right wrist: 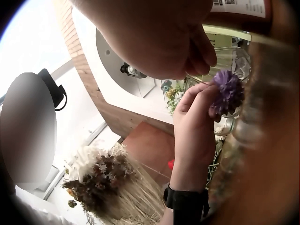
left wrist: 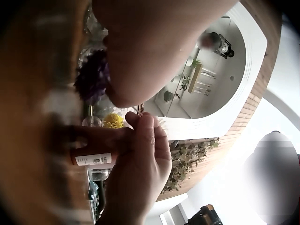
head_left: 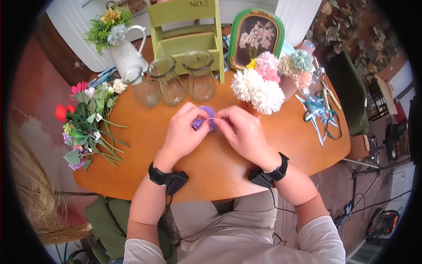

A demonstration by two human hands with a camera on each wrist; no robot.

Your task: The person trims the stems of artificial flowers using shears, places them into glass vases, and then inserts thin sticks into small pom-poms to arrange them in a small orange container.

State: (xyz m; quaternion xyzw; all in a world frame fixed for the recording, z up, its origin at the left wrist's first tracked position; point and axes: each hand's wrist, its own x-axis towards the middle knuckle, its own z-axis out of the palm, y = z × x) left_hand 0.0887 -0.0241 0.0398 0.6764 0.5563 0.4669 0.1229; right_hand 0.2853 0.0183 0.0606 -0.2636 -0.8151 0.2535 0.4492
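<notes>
The left hand pinches a purple flower over the bench, near three glass vases. Just beside it, the right hand pinches a thin pale strand at the flower. Cut-stem flowers lie at the bench's left.

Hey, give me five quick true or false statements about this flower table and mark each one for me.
1. The left hand holds a purple flower. True.
2. The right hand grips scissors. False: it pinches a thin stem.
3. Three glass vases stand on the table. True.
4. The white jug is empty. False: flowers and greenery fill its top.
5. Loose flowers lie on the person's left. True.
</notes>
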